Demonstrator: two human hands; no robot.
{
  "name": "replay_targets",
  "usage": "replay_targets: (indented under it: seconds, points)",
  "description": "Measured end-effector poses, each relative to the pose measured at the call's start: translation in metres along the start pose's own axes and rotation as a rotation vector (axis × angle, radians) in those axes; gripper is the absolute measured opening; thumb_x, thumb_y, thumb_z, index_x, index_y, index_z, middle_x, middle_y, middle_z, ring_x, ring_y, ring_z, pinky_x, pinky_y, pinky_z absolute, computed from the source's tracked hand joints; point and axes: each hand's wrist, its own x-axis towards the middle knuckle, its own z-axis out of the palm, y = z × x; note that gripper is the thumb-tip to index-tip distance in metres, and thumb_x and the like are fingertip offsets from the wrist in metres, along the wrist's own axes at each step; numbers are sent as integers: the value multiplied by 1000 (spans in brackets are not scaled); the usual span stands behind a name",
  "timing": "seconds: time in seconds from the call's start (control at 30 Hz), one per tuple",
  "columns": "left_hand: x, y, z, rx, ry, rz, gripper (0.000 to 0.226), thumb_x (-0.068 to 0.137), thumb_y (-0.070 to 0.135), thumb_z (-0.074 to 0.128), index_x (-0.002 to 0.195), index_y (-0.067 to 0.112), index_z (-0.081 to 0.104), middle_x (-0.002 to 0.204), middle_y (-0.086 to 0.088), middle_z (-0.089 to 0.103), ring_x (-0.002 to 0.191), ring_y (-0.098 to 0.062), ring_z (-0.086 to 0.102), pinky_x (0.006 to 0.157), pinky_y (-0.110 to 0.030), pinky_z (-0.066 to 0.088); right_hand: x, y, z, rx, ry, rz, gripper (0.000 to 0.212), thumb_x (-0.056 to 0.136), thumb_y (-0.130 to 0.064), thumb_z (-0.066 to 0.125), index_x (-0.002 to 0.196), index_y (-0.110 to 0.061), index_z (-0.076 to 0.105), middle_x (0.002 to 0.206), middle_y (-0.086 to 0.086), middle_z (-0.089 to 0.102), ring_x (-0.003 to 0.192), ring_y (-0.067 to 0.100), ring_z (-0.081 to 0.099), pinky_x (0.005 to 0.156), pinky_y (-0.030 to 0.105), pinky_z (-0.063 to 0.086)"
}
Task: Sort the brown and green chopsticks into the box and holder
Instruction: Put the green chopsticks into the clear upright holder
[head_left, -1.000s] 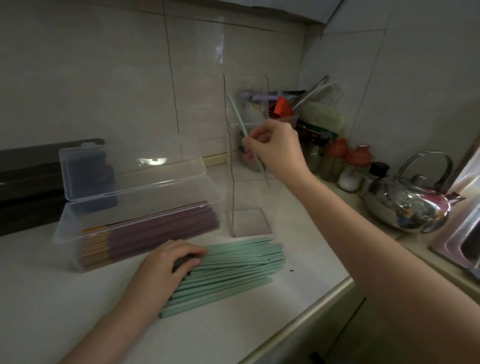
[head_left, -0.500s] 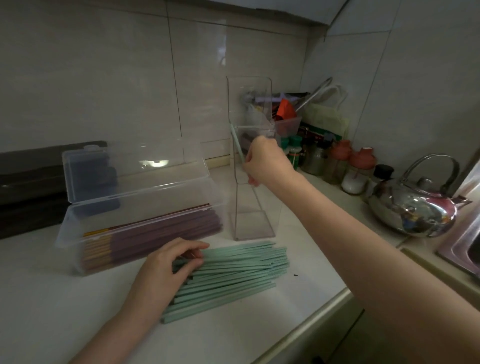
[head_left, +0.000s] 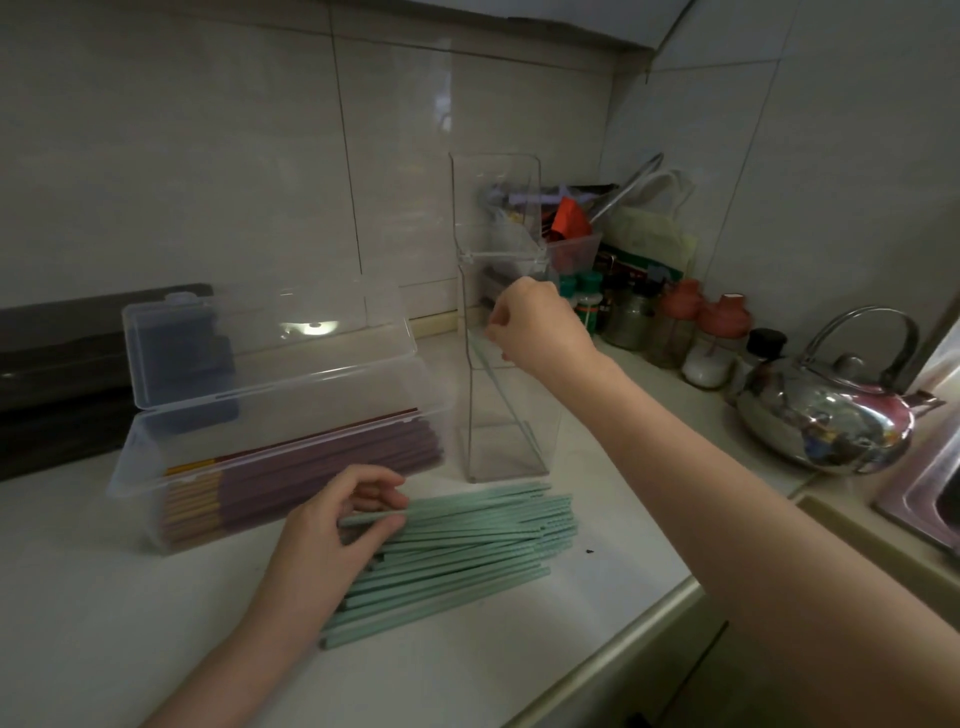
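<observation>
A pile of green chopsticks (head_left: 457, 551) is laid flat on the white surface (head_left: 519, 670), all pointing about the same way. The left hand (head_left: 332, 540) is rested on the near end of the pile, and one green stick (head_left: 374, 518) is pinched between its thumb and fingers (head_left: 382, 496).

Just behind those fingers, a clear box (head_left: 270, 415) is seen with its lid tipped open. The brown chopsticks (head_left: 311, 462) are stacked inside it, lying flat.

Beside the box, past the far end of the green pile, a tall clear holder (head_left: 501, 322) is stood upright on the surface. The right hand (head_left: 540, 327) is held at the holder's open front, about halfway up. Its fingers are curled together around the top of a single green chopstick (head_left: 498, 389), which is leaned slanting down inside the holder. Its tip is close to the holder's floor.

Off to the side of the right arm, a shiny kettle (head_left: 826, 415) is set on the surface. Small jars (head_left: 711, 338) are lined up behind it against the tiled wall (head_left: 208, 156).
</observation>
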Motion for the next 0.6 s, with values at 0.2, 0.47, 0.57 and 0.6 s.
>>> replay_targets:
  seconds: [0.2,0.47,0.57,0.6]
  points:
    - [5,14,-8,-244,178,19,31,66,11,70,80,34,53,82,0,72,77,-14,68,74,-21,53,-70,8,-13,317,454,-145,9,89,-17,57,90,-17,66,74,-2,65,67,16,58,59,32,46]
    - [64,61,-47,-154,259,240,23,91,12,48,91,35,49,84,10,65,70,-6,61,66,-15,47,-145,48,56,338,47,-261,7,87,-17,61,91,-18,67,90,-6,59,87,9,53,78,29,45]
    - [100,84,-50,-89,184,285,29,93,8,49,91,38,48,81,15,66,71,-3,62,61,-13,46,-152,54,76,294,-40,-298,17,88,-30,55,94,-20,67,93,-5,57,95,12,50,84,30,43]
    - [112,93,-49,-53,144,304,31,93,8,49,90,39,48,80,14,66,70,-3,63,60,-14,45,-153,54,79,293,-49,-301,22,88,-34,51,93,-20,67,92,-5,57,94,13,49,84,30,42]
